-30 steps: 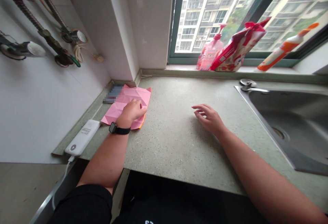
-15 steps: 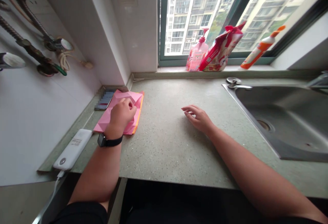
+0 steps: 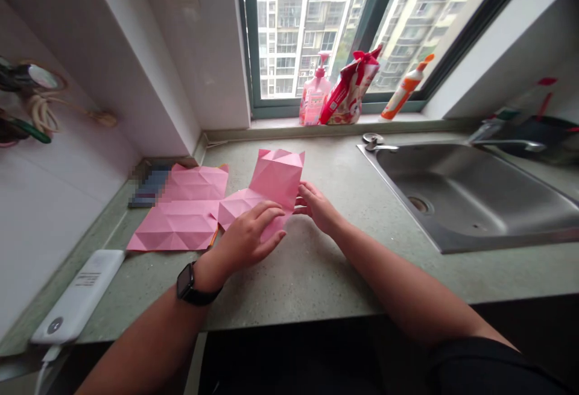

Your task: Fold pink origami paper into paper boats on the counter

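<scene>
A creased pink sheet of paper (image 3: 277,179) lies over the middle of the counter, its far part angled up. Across its near part rests my left hand (image 3: 254,232), with the fingers stretched out, the thumb apart and a black watch at the wrist. My right hand (image 3: 316,205) meets the sheet's right edge, fingers apart and bent toward it; some fingertips are hard to see there. Left of my left hand is a stack of paper (image 3: 183,208), with a creased pink sheet on top and orange edges below.
A white power bank (image 3: 81,295) with a cable lies at the near left, and a phone (image 3: 151,185) at the back left. On the right is a steel sink (image 3: 434,235). A pink pump bottle (image 3: 314,99), red bag (image 3: 350,90) and orange-white bottle (image 3: 407,90) stand on the sill.
My left hand has moved right from the stack, and a pink sheet now lies under it. My right hand has come left to that sheet's edge. The view has shifted right.
</scene>
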